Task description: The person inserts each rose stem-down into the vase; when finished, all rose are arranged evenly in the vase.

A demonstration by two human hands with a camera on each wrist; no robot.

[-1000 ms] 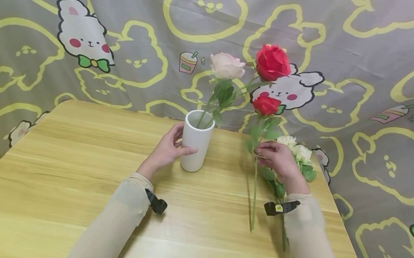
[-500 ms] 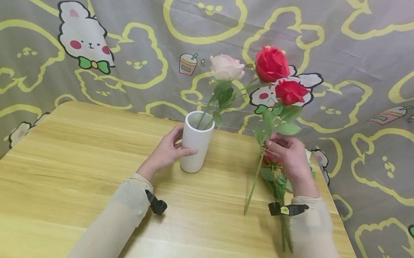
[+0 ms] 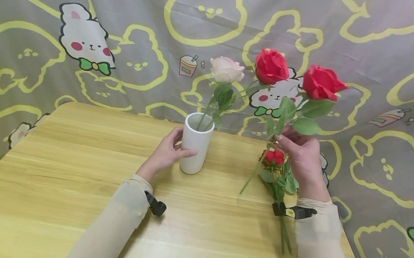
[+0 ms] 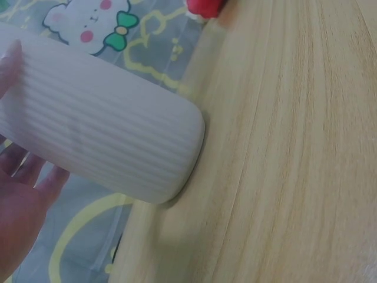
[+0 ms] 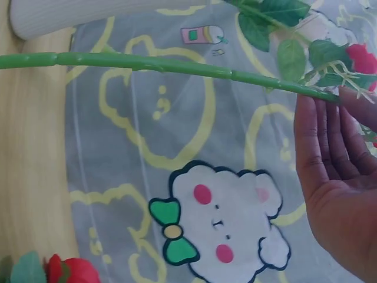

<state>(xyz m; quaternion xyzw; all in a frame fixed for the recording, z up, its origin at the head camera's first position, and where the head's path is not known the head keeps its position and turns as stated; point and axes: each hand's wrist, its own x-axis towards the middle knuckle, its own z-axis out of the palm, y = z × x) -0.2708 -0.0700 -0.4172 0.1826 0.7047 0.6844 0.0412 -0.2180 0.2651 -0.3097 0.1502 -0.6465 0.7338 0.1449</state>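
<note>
Pinching a red rose (image 3: 321,83), yellow wrist label (image 3: 290,213) illegible

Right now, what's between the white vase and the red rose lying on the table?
In the head view, bare tabletop stretches from the white vase towards the lying red rose, crossed near that rose by the green stem the right hand holds.
</note>
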